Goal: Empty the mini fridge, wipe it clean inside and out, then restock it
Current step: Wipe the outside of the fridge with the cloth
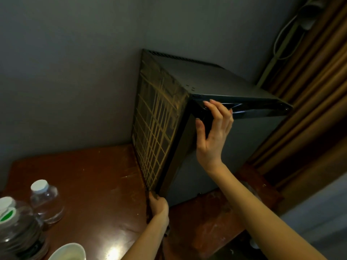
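black mini fridge [206, 81] on brown wooden tabletop [84, 184], in corner by grey wall, door shut. r hand [213, 132] grips top front corner, fingers over door's top edge, thumb on front. l hand [159, 207] closed round bottom front corner w/ dark rag-like thing under it (too dim to id). dusty grid marks on fridge's l side. bottles [45, 199] + white cup [69, 252] left of it, apart.

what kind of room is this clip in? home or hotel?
Probably a hotel guest room, though not certain. A black mini fridge sits on a worn wooden desk against a grey wall, small water bottles and a white cup stand beside it, and heavy brown curtains hang at right.
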The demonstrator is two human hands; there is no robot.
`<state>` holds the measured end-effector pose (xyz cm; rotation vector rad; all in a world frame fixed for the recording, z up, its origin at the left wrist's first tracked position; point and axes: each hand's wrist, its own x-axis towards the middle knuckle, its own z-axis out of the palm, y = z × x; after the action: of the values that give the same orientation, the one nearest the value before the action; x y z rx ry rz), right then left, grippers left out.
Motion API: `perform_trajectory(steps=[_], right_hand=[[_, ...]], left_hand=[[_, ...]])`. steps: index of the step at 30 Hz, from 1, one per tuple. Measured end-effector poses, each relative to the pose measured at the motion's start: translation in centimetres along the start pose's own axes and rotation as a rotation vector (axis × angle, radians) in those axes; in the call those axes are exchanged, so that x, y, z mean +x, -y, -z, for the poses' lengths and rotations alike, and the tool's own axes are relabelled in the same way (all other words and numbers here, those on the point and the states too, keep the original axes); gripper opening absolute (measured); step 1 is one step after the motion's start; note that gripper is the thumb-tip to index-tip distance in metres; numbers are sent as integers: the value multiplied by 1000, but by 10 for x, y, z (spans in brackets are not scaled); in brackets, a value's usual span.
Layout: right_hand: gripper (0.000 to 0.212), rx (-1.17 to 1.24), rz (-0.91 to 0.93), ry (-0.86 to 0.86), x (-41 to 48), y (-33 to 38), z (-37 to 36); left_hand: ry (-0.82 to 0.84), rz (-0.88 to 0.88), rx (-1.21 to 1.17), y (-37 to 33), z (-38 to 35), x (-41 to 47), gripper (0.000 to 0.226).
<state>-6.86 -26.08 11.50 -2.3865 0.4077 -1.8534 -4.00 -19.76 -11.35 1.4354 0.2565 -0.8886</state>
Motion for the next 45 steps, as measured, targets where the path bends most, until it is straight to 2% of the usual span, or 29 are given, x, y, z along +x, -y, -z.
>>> perform_trajectory(steps=[2, 4, 9, 11, 14, 16, 19, 22, 25, 31, 33, 35, 38, 40, 43, 45], right_hand=[[35, 2, -6, -13, 0, 1, -1], [35, 7, -10, -17, 0, 2, -2], [34, 10, -9, -24, 0, 1, -2], [35, 15, -8, -26, 1, 1, -1], [35, 5, 5, -6, 1, -1, 1], [35, 4, 5, 8, 1, -3, 3], [35, 24, -10, 10, 0, -2, 3], [33, 48, -23, -8, 0, 0, 0], [32, 63, -23, -35, 1, 3, -4], [34, 68, -12, -21, 1, -1, 0], [36, 78, -3, -9, 1, -5, 3], [38, 94, 4, -9, 0, -8, 5], [38, 103, 3, -17, 1, -6, 4], [36, 103, -5, -32, 2, -4, 2], [35, 107, -1, -53, 0, -4, 2], [36, 106, 20, -55, 0, -6, 1]], left_hand=[[-34, -112, -13, -5, -5, -21, 52], [-27, -295, -32, -21, -10, -49, 49], [168, -921, -151, -95, -16, -124, 46], [220, -1108, -137, -127, -22, -137, 46], [214, -1272, -104, -158, -35, -144, 47], [168, -1327, -115, -153, -41, -136, 46], [106, -1257, -67, -102, -33, -101, 46], [53, -1077, 5, -54, -14, -72, 47], [77, -991, -9, -57, -12, -81, 52], [153, -1345, -86, -154, -37, -133, 45], [135, -1346, -86, -147, -40, -136, 46], [90, -1296, -58, -108, -37, -126, 47], [-5, -1071, -14, -42, -26, -94, 48], [-74, -803, 38, -6, -16, -62, 49], [-91, -357, 59, 30, 0, -15, 48], [-78, -157, 57, 40, 5, 8, 47]])
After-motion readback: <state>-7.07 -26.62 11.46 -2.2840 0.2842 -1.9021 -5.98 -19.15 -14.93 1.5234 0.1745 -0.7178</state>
